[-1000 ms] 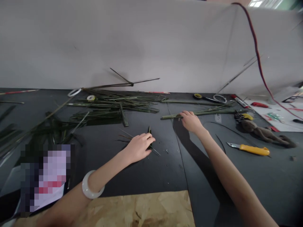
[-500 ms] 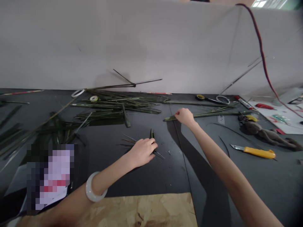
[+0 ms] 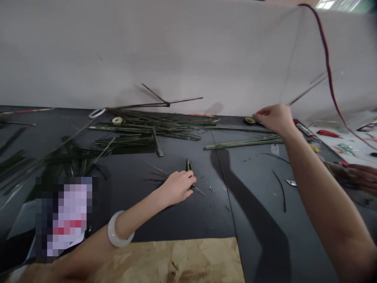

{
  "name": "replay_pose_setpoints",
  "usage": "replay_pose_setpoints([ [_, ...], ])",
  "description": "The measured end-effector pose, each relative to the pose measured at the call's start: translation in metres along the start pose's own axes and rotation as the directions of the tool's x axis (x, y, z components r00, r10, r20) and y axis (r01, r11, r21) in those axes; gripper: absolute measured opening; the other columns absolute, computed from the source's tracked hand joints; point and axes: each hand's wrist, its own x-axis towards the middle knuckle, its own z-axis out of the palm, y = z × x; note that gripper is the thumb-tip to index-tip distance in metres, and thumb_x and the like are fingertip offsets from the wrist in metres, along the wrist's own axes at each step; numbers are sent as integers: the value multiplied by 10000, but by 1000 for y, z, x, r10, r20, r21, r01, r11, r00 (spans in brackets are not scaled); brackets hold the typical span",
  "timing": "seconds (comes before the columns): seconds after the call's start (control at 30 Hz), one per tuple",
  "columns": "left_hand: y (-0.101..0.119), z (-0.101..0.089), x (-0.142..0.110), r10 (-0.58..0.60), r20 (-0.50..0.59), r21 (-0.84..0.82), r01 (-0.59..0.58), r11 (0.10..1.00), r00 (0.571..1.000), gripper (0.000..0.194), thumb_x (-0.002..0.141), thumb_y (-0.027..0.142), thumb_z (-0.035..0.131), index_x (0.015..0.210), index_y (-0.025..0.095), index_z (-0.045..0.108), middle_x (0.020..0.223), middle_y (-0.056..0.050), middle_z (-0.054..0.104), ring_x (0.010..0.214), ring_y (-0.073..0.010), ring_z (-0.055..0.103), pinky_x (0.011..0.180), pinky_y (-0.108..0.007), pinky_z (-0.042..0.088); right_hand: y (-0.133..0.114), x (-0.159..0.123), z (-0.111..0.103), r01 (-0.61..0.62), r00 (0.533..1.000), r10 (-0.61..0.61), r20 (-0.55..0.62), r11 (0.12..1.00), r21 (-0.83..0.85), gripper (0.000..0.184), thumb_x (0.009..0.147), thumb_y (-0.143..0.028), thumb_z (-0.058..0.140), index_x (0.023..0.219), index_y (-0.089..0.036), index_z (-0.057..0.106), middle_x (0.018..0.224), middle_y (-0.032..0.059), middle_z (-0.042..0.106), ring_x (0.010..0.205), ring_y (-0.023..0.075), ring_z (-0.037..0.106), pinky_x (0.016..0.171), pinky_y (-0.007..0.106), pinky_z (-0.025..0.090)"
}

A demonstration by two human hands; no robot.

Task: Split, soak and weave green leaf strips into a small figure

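Left hand (image 3: 177, 188) closed on thin green bamboo sliver (image 3: 188, 166), light, stiff, splintery, best held mid-length; right hand (image 3: 275, 118) open, empty, near black-and-yellow tape roll (image 3: 249, 120).

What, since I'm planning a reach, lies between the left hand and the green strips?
The head view shows the dark mat with small scraps between the left hand and the green strips.

We wear a thick, glossy white bangle (image 3: 112, 231) above our left hand (image 3: 176, 188); our right hand (image 3: 273, 118) and forearms are bare.
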Motion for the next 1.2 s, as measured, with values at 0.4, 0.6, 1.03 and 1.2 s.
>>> replay_pose_setpoints([
  [0.4, 0, 0, -1, 9, -24, -4, -9, 1000, 1000, 274, 823, 280, 642, 1057, 144, 597, 1109, -97, 591, 974, -261, 611, 771, -353, 483, -1, 1, 9, -61, 993, 84, -87, 969, 239, 259, 745, -344, 688, 767, -99, 769, 403, -11, 467, 518, 114, 446, 587, 274, 350],
  [0.6, -1, 2, 0, 11, -33, -10, -11, 1000, 999, 267, 824, 285, 644, 1049, 147, 601, 1098, -96, 596, 983, -257, 609, 771, -340, 482, 3, 8, 11, -18, 977, 91, -191, 936, 353, 248, 735, -327, 699, 741, -84, 752, 530, 59, 612, 524, 107, 481, 577, 268, 369],
  [1.03, -17, -35, 15, 21, -234, -194, -68, 979, 972, 565, 878, 565, 472, 1286, 175, 459, 1387, -140, 439, 1238, -273, 459, 979, -391, 398, -27, 26, 1, 119, 949, 52, -312, 856, 503, 321, 791, -365, 648, 802, -60, 748, 670, 122, 693, 533, 89, 541, 547, 237, 401],
  [1.2, -35, -67, 106, -36, -428, -73, 5, 997, 903, 428, 908, 189, 480, 1308, 62, 400, 1438, -217, 363, 1326, -273, 360, 1035, -372, 342, -40, 14, -4, 152, 947, 23, -321, 846, 511, 306, 795, -367, 646, 786, -77, 743, 637, 88, 677, 524, 84, 527, 526, 229, 390],
])
